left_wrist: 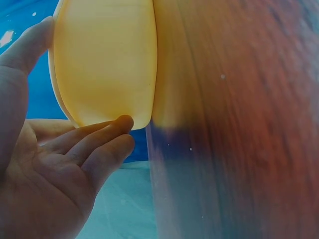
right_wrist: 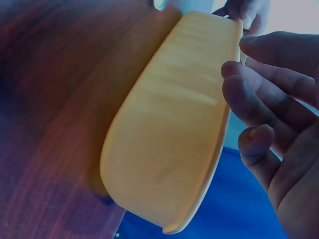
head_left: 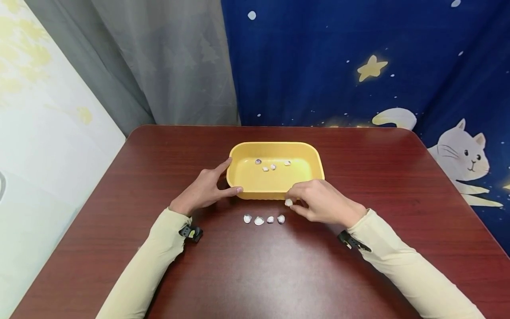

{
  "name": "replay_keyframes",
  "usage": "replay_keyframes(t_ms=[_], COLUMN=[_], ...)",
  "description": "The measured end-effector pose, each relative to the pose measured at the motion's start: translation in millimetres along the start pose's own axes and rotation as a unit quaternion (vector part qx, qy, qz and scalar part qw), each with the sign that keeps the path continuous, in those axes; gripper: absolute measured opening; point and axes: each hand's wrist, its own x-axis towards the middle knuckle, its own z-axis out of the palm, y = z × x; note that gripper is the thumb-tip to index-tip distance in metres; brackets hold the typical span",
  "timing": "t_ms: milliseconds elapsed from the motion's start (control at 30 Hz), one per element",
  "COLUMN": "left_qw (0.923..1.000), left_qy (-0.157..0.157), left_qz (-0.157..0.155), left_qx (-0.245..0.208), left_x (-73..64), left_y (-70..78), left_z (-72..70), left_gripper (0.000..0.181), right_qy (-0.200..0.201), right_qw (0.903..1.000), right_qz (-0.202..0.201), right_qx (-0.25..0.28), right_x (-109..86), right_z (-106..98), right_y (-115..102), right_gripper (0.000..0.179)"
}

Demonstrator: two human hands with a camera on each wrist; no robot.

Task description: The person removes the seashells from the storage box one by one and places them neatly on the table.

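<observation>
A yellow plastic basin stands on the table. My left hand lies at its left end, thumb on the near rim and fingers against the end wall. In the left wrist view those fingers look nearly straight against the basin. Just in front of the near wall, to the right, my right hand pinches a small white seashell between thumb and fingers. Several similar shells form a short row on the table below the basin. More small shells lie scattered on the basin's floor.
The dark red wooden table reaches back to a grey curtain and a blue starry curtain. A pale panel borders its left side. Black straps sit on both wrists.
</observation>
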Motion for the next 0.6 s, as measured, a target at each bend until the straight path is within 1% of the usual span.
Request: replay_keyframes(t_ms=[67,300,500,600], left_qw=[1.0000,1.0000,0.9999,0.9999], left_qy=[0.001,0.003,0.002,0.001], left_qz=[0.002,0.000,0.000,-0.001], left_qx=[0.002,0.006,0.010,0.011], left_x=[-0.2,-1.3,-0.3,-0.2], left_y=[0.4,0.1,0.7,0.6], left_z=[0.4,1.7,0.6,-0.2], left_gripper=[0.106,0.106,0.105,0.105], right_qy=[-0.004,-0.016,-0.044,-0.053], right_qw=[1.0000,0.9996,0.9988,0.9982], right_qz=[-0.006,-0.022,-0.011,-0.005], right_qx=[-0.002,0.001,-0.021,-0.027], right_x=[-2.3,-5.9,-7.5,-8.0], right_z=[2.7,15.9,25.5,28.2], right_y=[-0.2,0.8,0.1,-0.2], right_gripper=[0.005,0.014,0.027,0.029])
